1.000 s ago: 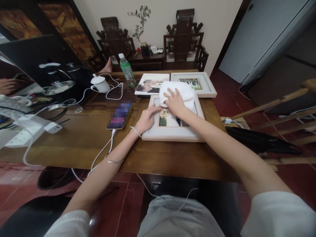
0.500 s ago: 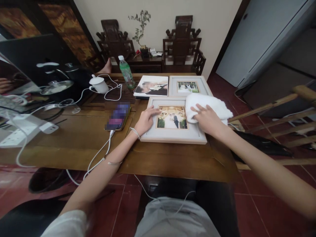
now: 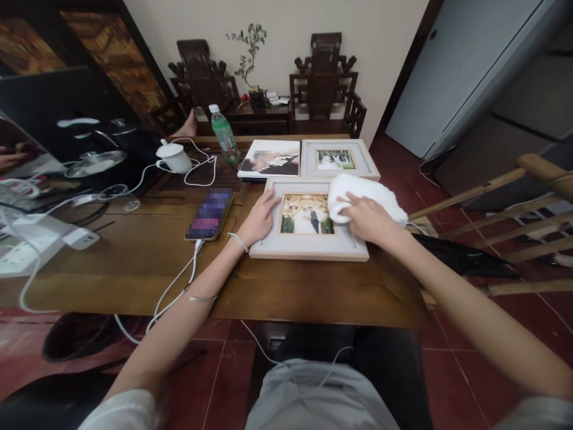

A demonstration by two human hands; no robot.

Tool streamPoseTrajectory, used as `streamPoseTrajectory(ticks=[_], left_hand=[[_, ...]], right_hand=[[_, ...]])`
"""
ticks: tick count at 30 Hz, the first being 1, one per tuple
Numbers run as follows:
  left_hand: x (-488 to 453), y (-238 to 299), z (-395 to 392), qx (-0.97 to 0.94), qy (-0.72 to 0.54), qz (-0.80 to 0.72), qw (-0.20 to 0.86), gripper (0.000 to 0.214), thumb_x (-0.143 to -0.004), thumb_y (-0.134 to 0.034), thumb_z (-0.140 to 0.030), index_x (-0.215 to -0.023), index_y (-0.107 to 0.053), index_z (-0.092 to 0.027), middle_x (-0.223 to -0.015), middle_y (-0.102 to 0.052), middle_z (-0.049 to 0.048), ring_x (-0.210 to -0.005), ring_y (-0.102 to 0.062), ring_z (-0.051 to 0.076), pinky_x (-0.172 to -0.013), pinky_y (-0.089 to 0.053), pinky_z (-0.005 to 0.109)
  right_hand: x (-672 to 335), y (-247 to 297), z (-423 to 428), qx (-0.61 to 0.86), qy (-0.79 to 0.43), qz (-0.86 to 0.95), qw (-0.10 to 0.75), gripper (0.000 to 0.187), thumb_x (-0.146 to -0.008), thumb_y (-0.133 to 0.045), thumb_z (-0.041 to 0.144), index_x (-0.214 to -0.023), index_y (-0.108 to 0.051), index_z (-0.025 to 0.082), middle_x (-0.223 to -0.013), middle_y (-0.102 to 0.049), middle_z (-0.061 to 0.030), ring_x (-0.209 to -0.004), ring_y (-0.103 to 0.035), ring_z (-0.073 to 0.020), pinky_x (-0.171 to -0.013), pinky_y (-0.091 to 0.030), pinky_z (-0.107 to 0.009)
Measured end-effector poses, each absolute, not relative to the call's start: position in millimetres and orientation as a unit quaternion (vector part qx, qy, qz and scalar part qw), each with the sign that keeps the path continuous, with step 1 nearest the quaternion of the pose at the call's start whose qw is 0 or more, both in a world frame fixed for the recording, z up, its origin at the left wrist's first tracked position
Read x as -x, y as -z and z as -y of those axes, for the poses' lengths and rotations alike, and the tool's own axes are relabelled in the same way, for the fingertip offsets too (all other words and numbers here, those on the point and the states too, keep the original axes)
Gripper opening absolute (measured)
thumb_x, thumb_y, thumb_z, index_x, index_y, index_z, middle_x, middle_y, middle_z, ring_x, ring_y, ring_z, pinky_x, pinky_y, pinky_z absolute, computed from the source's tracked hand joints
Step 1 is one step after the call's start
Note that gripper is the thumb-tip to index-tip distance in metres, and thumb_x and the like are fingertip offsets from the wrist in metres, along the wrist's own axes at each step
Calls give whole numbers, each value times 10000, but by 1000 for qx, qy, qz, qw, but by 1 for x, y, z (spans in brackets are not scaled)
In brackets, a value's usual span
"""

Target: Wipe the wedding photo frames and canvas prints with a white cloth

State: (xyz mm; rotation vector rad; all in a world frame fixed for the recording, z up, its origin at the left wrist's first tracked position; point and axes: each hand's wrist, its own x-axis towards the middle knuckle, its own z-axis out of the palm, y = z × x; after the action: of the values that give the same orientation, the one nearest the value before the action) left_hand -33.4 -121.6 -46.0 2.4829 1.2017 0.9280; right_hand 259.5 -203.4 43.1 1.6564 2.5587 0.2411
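A light-coloured picture frame (image 3: 308, 246) with a wedding photo lies flat on the wooden table. My left hand (image 3: 258, 220) rests on the left side of this frame, fingers stretched out over its border. A folded white towel (image 3: 380, 197) covers the frame's upper right corner and hangs out past its right side. My right hand (image 3: 364, 220) presses down on the towel with fingers bent into it, near the photo's right edge. Behind lie a second picture frame (image 3: 368, 162) and a stack topped by a white-edged photo panel (image 3: 273, 149).
Left of the frame, a phone (image 3: 209, 214) is plugged into a white cable. A green-labelled bottle (image 3: 225, 134), a lidded white cup (image 3: 174, 156) and a power strip (image 3: 33, 248) stand on the table (image 3: 268, 292). To the right is a wooden chair (image 3: 474, 185).
My right hand and the towel have shifted slightly left and down across the frame. My left index finger has drawn back from the photo to the frame's left border.
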Motion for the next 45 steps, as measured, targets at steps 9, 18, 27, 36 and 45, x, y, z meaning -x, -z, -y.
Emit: streamPoseTrajectory(ticks=[9,18,27,36,45], left_hand=[[33,52,119,-845,-292,-436,100,470,-910,-410,-200,-1355,-542,-131,-1521,-459,132,-1459,-347,298,-1225,-258,527],[29,48,120,-840,-297,-440,110,438,-919,-415,-210,-1305,-600,-116,-1474,-515,143,-1441,-380,308,-1208,-293,537],[31,43,123,-834,-329,-418,146,535,-822,-405,-52,-1290,-633,-170,-1387,-615,75,-1436,-404,266,-1195,-327,526],[29,47,123,-824,-355,-420,141,516,-805,-412,-33,-1222,-674,-189,-1335,-656,55,-1406,-450,259,-1191,-347,506],[29,46,125,-827,-346,-423,130,542,-785,-406,-13,-1236,-658,-178,-1342,-648,72,-1404,-454,260,-1193,-352,498]], right_hand=[[-262,-43,219,-522,-63,-848,64,488,-675,-455,-52,-1011,-754,139,-1453,-540,-153,-1365,-456,-319,-998,-428,-456],[-242,-87,262,-487,107,-861,101,479,-692,-442,-60,-921,-748,227,-946,-742,-75,-806,-676,-210,-692,-440,-293],[-230,-57,157,-540,-198,-818,3,479,-832,-381,-39,-1178,-683,97,-1549,-389,-184,-1379,-372,-390,-1047,-352,-523],[-215,-35,191,-500,-123,-852,96,370,-850,-432,19,-1065,-725,90,-1235,-637,-210,-1069,-595,-325,-896,-388,-409],[-197,-78,287,-469,48,-876,103,328,-751,-473,-20,-872,-718,162,-849,-697,-141,-787,-641,-251,-695,-412,-346]])
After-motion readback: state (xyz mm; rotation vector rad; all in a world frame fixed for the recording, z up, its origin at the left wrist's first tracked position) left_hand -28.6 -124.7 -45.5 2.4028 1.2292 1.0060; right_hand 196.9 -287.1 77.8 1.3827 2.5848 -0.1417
